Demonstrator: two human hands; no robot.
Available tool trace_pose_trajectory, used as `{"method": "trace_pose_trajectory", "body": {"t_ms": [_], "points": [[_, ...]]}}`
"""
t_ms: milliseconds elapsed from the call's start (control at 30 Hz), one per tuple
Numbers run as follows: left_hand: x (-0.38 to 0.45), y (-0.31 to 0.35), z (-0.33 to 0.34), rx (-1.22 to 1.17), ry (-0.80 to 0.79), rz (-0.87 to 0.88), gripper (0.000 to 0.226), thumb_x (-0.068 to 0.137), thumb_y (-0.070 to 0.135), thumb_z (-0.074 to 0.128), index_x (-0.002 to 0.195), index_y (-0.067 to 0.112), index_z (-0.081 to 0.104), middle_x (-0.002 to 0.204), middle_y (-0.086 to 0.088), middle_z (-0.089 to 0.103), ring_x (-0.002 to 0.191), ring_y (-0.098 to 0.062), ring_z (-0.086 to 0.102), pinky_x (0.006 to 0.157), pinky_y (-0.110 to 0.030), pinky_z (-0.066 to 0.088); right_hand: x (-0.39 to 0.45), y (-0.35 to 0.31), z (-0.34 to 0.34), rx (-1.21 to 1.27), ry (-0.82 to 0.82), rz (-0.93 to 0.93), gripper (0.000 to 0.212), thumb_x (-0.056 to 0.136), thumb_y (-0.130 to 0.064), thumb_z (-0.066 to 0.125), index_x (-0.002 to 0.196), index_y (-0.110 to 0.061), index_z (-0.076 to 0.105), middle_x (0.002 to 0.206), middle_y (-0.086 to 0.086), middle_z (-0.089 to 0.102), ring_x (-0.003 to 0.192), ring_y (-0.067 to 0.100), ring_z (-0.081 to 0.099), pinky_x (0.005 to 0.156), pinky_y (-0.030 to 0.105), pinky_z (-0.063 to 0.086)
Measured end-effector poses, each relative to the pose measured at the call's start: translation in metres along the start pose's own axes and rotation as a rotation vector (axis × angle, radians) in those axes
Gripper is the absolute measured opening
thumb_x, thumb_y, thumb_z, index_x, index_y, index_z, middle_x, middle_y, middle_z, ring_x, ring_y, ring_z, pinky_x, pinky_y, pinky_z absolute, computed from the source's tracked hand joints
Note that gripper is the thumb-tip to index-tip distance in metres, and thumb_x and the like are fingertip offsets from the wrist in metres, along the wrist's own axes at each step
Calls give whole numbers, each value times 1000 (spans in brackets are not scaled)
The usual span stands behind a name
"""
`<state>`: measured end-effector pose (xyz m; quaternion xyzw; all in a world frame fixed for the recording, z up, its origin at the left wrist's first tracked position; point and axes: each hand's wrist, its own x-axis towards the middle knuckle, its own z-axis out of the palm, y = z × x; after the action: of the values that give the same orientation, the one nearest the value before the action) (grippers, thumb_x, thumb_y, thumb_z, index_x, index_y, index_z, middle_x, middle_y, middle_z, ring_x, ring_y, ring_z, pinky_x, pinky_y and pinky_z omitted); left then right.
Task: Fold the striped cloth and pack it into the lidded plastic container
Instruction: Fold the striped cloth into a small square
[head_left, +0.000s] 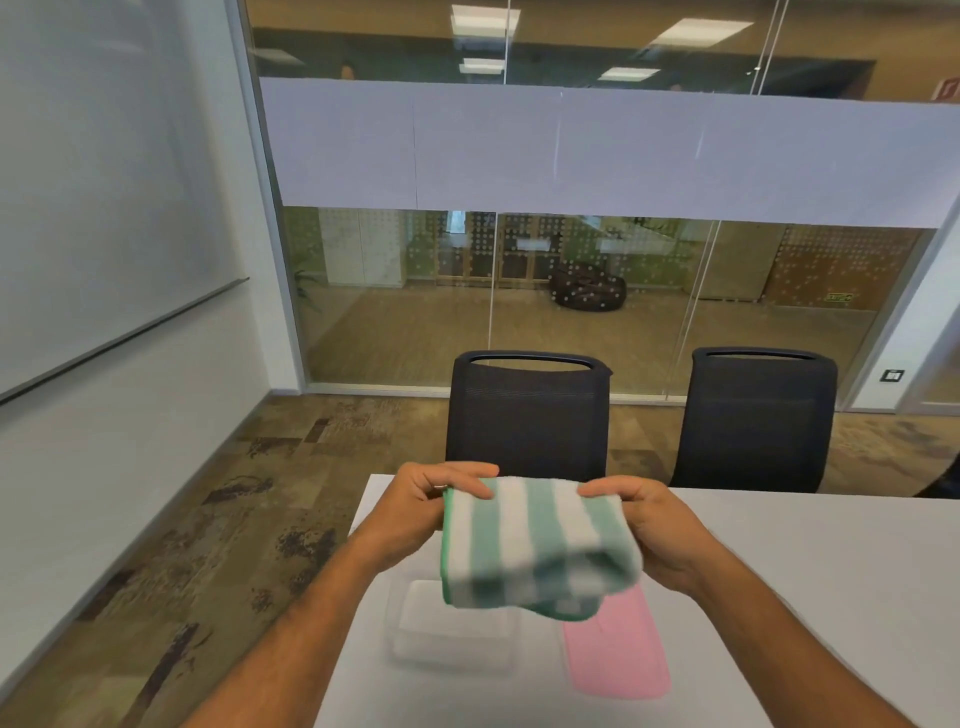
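Observation:
The green-and-white striped cloth (535, 545) is folded over into a thick bundle and held up in the air above the table. My left hand (426, 512) pinches its upper left corner, and my right hand (649, 530) grips its right edge. Directly below the cloth a clear plastic container (452, 631) stands on the table with no lid on it. A pink lid (615, 654) lies flat on the table just to the right of the container, its upper end hidden behind the hanging cloth.
The white table (805, 582) runs off to the right; its left edge is close beside the container. Two dark office chairs (527, 415) (756, 421) stand at the far side. A glass wall is behind them, a whiteboard on the left.

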<state>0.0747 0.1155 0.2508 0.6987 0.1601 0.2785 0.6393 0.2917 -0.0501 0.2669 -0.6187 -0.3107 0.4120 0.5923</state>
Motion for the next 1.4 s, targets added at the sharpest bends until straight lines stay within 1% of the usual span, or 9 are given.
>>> {"method": "trace_pose_trajectory", "body": {"t_ms": [100,233,600,667,767,867,1000,1167,1400], "points": [[3,-2,-3,109,-17,81,59,79,-30,48,79,19,82,114,0,73,111,-21,66,63,-31,58,-2,-7,-5,-3,-26,39,22,89,6,57,85,-4,76,98,11,71,87,28,66,59,33,59],[6,-8,-6,206,-22,181,56,79,-26,56,82,24,82,119,-9,69,114,-28,62,89,-41,58,-4,-11,-8,-56,-64,64,17,89,1,59,88,-5,76,101,10,72,89,29,67,61,35,59],[6,-6,-7,318,-16,159,58,81,-25,45,83,19,82,126,1,65,121,-19,57,93,-32,56,-1,-7,-15,-107,-129,-66,32,84,15,51,72,0,77,99,13,74,95,29,68,73,38,60],[4,-2,-6,326,-14,142,52,79,-17,44,82,19,82,128,2,63,122,-17,55,93,-27,55,1,-4,-19,-26,-205,-88,11,74,0,64,73,-2,76,101,12,70,98,28,66,74,40,57],[1,3,-3,294,-50,121,39,72,3,47,86,17,81,132,5,60,123,-9,52,93,-25,54,1,0,-20,-24,-245,-97,36,58,-29,89,79,-6,72,102,10,67,96,26,66,71,36,57],[1,3,2,294,-42,97,21,80,7,65,83,22,79,132,9,57,124,-9,51,85,-26,57,4,5,-15,-76,-137,-127,14,72,-2,79,80,-7,68,100,9,68,94,29,67,65,36,59],[7,-5,5,183,64,14,25,78,-9,73,70,14,79,127,2,60,119,-22,57,81,-28,59,8,10,-12,-77,-57,-133,22,77,14,68,69,-5,76,85,7,71,89,30,65,72,42,57],[10,-16,4,57,196,-47,27,84,3,72,99,24,79,110,-3,69,93,-19,63,72,-24,57,14,19,-12,1,-60,-82,16,79,6,70,87,-5,76,105,8,69,98,28,66,75,41,60],[10,-32,-2,312,76,-141,66,75,9,82,126,40,54,128,12,49,110,-23,58,87,-34,60,26,36,-12,-118,-189,5,55,74,8,76,118,-22,63,125,3,51,116,30,52,81,45,60]]}}
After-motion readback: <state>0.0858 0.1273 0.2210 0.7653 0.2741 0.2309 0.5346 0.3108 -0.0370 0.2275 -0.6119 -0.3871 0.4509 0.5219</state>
